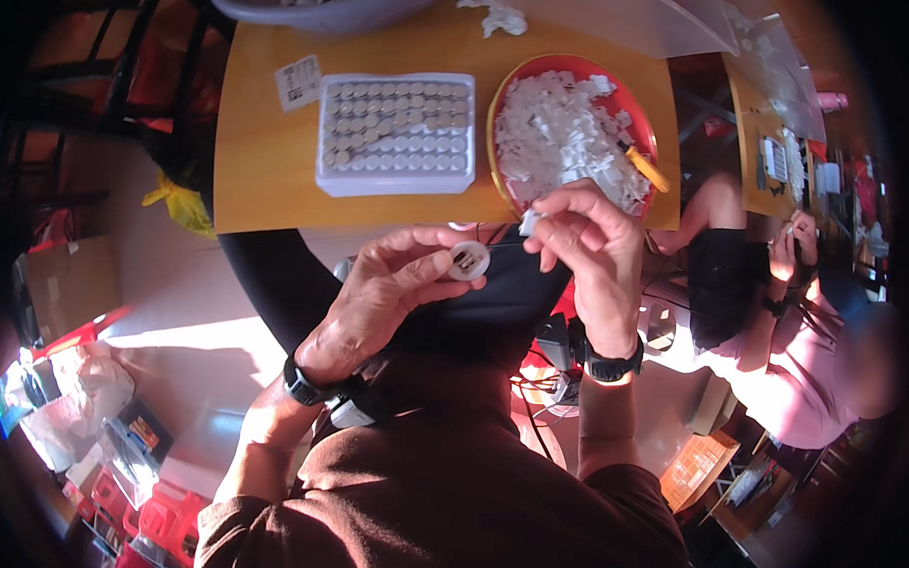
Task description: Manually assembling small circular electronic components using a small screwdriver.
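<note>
Between the thumb and fingers of my left hand (383,280) is a small round white plastic case (469,261), its hollow side up, with dark and metallic bits inside. Close by on the right, my right hand (598,251) pinches a small white plastic piece (529,223), apart from the case. Both hands are over my lap, just off the table's near edge. A white tray (396,187) on the table holds rows of round, silvery and white pieces. Beyond my right hand lies a red bowl (636,108) heaped with small white plastic parts (558,117); a yellow-handled tool (649,171) rests on its right side.
A wooden table (258,177) carries a label sheet (298,83) left of the tray and a purple basin (319,17) at the far edge. Another person (782,366) sits at the right by another table. A yellow bag (182,206) is at the left.
</note>
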Tool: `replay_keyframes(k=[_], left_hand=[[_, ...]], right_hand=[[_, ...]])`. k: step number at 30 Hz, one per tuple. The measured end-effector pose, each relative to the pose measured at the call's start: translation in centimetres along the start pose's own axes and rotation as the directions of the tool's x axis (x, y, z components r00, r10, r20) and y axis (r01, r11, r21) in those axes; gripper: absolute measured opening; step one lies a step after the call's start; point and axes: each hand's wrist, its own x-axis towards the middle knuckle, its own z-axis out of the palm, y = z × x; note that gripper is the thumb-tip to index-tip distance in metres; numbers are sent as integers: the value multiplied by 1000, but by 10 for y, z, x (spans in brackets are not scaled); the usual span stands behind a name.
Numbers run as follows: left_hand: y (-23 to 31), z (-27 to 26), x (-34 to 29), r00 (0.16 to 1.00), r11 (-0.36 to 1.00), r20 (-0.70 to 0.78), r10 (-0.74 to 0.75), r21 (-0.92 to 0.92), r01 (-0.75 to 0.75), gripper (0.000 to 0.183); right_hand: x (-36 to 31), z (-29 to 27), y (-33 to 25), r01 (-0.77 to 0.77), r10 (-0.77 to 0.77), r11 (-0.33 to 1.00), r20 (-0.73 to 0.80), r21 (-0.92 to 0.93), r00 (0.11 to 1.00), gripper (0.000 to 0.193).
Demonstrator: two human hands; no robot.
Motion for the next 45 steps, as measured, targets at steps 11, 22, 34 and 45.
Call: replay_keyframes(k=[11, 22, 34, 45], left_hand=[[0, -6, -6, 998, 997, 3, 67, -32, -66, 28], [-2, 0, -10, 989, 981, -109, 97, 178, -77, 29], [-4, 4, -6, 985, 971, -75, 157, 192, -140, 24], [-7, 3, -4, 969, 983, -171, 179, 79, -167, 13]], right_hand=[[-8, 43, 11, 317, -277, 870, 158, -377, 948, 20], [-6, 48, 16, 358, -331, 818, 142, -450, 933, 18], [-9, 53, 23, 435, -421, 710, 160, -555, 893, 28], [-21, 55, 33, 113, -133, 965, -72, -236, 988, 25]])
